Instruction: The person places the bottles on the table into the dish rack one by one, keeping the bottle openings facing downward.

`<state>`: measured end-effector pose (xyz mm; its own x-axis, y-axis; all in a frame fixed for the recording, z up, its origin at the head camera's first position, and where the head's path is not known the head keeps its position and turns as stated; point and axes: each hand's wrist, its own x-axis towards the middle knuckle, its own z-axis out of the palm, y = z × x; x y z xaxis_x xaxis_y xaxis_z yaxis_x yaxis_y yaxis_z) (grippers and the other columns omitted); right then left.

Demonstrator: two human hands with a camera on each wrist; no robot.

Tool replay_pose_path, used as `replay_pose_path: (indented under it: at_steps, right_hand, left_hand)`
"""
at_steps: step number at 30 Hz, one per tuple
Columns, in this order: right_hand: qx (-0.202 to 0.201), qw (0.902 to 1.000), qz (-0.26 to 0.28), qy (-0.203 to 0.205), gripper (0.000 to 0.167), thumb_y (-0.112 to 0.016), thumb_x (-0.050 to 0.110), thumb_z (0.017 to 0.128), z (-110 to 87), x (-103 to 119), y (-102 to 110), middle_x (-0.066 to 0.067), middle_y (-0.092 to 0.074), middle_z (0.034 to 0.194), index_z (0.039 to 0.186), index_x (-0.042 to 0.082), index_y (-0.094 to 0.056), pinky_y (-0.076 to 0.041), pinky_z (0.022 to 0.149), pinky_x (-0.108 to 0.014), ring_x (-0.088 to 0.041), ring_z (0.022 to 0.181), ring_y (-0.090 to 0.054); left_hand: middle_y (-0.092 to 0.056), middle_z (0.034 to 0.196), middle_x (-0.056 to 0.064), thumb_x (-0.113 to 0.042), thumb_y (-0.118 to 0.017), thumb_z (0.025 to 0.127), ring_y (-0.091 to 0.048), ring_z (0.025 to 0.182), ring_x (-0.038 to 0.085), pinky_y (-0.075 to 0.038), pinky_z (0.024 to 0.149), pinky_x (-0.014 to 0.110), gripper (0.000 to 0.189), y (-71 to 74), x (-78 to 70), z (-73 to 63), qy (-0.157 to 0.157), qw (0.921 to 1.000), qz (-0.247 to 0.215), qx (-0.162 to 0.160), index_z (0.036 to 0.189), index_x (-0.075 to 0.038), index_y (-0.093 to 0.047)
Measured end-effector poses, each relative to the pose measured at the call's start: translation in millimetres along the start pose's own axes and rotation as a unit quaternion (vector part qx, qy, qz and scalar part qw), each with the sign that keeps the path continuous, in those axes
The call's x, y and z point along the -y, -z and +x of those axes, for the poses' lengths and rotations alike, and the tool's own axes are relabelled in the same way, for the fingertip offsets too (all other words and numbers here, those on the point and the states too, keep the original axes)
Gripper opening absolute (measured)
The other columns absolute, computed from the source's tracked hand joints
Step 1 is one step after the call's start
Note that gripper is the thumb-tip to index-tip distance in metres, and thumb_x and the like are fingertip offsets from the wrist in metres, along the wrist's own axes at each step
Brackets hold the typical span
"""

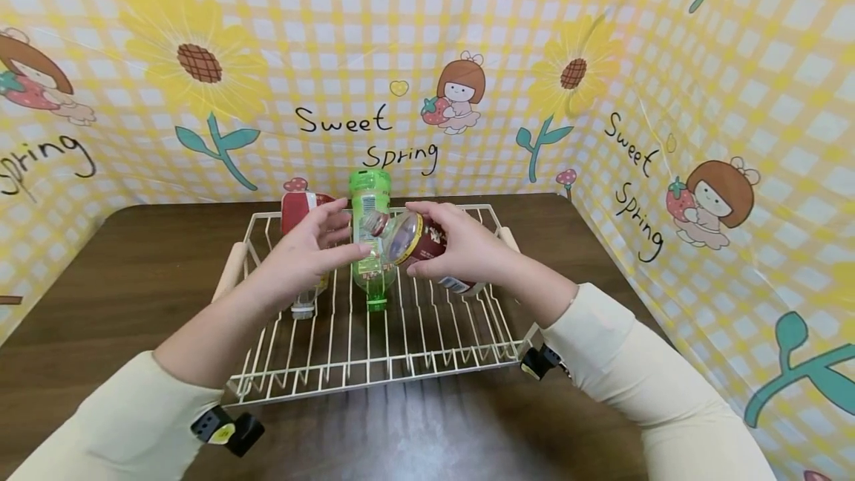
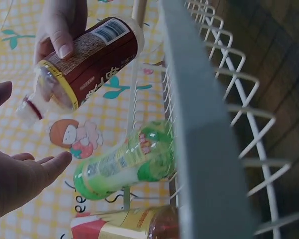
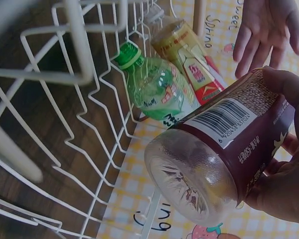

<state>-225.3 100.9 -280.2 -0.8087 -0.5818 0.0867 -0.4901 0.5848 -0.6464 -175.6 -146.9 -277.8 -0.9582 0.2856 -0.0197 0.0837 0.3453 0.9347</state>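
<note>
My right hand (image 1: 464, 247) grips a clear plastic bottle with a dark maroon label (image 3: 239, 134) round its middle. The bottle is tilted above the rack, its neck pointing toward my left hand (image 1: 300, 254). That left hand has its fingers spread and nothing in them, close to the bottle's neck in the left wrist view. Below and between the hands, a green plastic bottle (image 1: 374, 273) lies on the white wire rack (image 1: 334, 377), cap toward me. Left of it lies a bottle with a red and yellow label (image 1: 294, 212), partly covered by my left hand in the head view.
The rack stands on a dark wooden table (image 1: 133, 303) and has a wooden handle (image 1: 230, 269) at each side. Behind and to the right hangs a yellow checked cloth (image 1: 320, 36) with printed flowers and figures. A black wrist device (image 1: 227, 429) sits at each sleeve cuff.
</note>
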Motion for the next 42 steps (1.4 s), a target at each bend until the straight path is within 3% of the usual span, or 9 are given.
replay_pose_path:
  at_steps: [8, 13, 20, 29, 42]
  right_hand:
    - [0.022, 0.9992, -0.025, 0.021, 0.087, -0.084, 0.026, 0.076, -6.2, 10, -6, -0.006, -0.05, 0.133, 0.15, 0.018, -0.039, -0.053, 0.089, -0.028, -0.018, 0.117, -0.05]
    - [0.024, 0.9977, -0.056, 0.028, 0.086, -0.084, 0.028, 0.075, -6.6, 10, -13, -0.006, -0.053, 0.127, 0.149, 0.017, -0.041, -0.051, 0.087, -0.027, -0.017, 0.112, -0.051]
    - [0.024, 0.9955, -0.087, 0.029, 0.085, -0.085, 0.03, 0.074, -2.8, 6, -23, -0.006, -0.055, 0.127, 0.147, 0.017, -0.044, -0.05, 0.088, -0.029, -0.017, 0.112, -0.051]
    - [0.041, 0.9929, -0.11, 0.021, 0.086, -0.085, 0.034, 0.073, -3.4, 9, -31, -0.005, -0.054, 0.131, 0.147, 0.023, -0.043, -0.049, 0.092, -0.035, -0.02, 0.118, -0.049]
    - [0.052, 0.9897, -0.128, 0.037, 0.085, -0.086, 0.035, 0.073, -1.4, 6, -39, -0.006, -0.055, 0.127, 0.147, 0.024, -0.044, -0.048, 0.092, -0.036, -0.021, 0.116, -0.05]
  left_hand:
    - [-0.024, 0.159, 0.023, -0.024, -0.066, 0.093, -0.027, 0.146, 0.04, -0.031, 0.114, 0.057, 0.086, -11.5, 1.7, 6.0, 0.001, 0.9997, -0.019, 0.014, 0.157, -0.008, -0.01]
    - [-0.025, 0.16, 0.021, -0.025, -0.07, 0.091, -0.028, 0.145, 0.039, -0.035, 0.111, 0.058, 0.088, -15.1, 4.9, 8.6, 0.0, 0.9998, -0.008, 0.02, 0.157, -0.011, -0.014]
    - [-0.036, 0.152, 0.024, -0.022, -0.074, 0.087, -0.044, 0.133, 0.04, -0.049, 0.099, 0.051, 0.084, -20.1, 15.2, 13.0, -0.006, 0.9994, 0.026, 0.024, 0.153, -0.007, -0.026]
    - [-0.058, 0.131, 0.023, -0.026, -0.077, 0.085, -0.056, 0.118, 0.034, -0.05, 0.095, 0.043, 0.064, -22.5, 25.4, 15.2, -0.007, 0.9974, 0.065, 0.031, 0.136, -0.002, -0.048]
    - [-0.062, 0.126, 0.02, -0.03, -0.079, 0.082, -0.06, 0.113, 0.03, -0.053, 0.086, 0.036, 0.065, -24.1, 34.6, 13.1, 0.009, 0.9975, 0.061, 0.034, 0.133, -0.004, -0.049]
